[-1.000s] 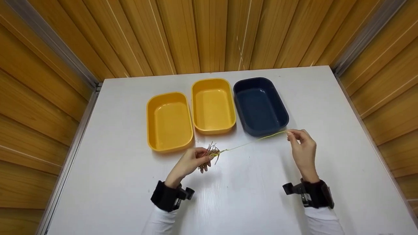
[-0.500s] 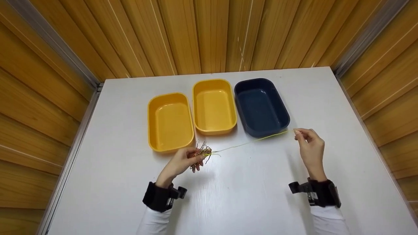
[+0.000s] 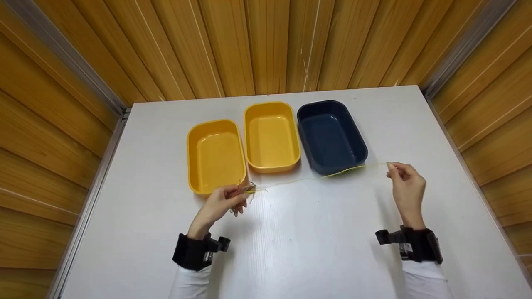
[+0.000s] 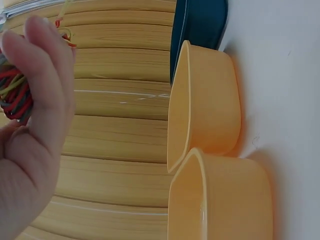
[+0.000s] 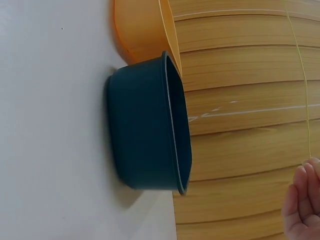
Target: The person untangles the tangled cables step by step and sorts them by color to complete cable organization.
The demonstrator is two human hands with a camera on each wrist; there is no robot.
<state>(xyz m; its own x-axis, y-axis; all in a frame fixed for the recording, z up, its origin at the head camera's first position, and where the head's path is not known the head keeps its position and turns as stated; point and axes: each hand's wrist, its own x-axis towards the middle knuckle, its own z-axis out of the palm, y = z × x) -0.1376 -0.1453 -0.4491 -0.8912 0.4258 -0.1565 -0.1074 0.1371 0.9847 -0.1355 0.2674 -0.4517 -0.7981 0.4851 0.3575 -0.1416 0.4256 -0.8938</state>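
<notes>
My left hand (image 3: 214, 207) grips a tangled bundle of thin coloured strands (image 4: 17, 97), red, yellow and grey, in front of the left yellow bin (image 3: 217, 193). Fingers hide part of the bundle. Out of it runs a thin yellow strand (image 3: 344, 170), stretched across to the right. Its far end is pinched between thumb and fingers of my right hand (image 3: 407, 189), which is raised to the right of the dark blue bin (image 3: 332, 168). The right wrist view shows the yellow strand (image 5: 305, 75) leading to the fingertips.
Another yellow bin (image 3: 272, 169) stands between the left yellow bin and the dark blue one. All three sit in a row on a white table (image 3: 307, 249). Wood-patterned panels (image 3: 266, 45) close in the back and both sides.
My hands have moved apart, the left one leftward with the bundle, the right one rightward with the strand's end. More of the yellow strand now spans between them. The bins stay put.
</notes>
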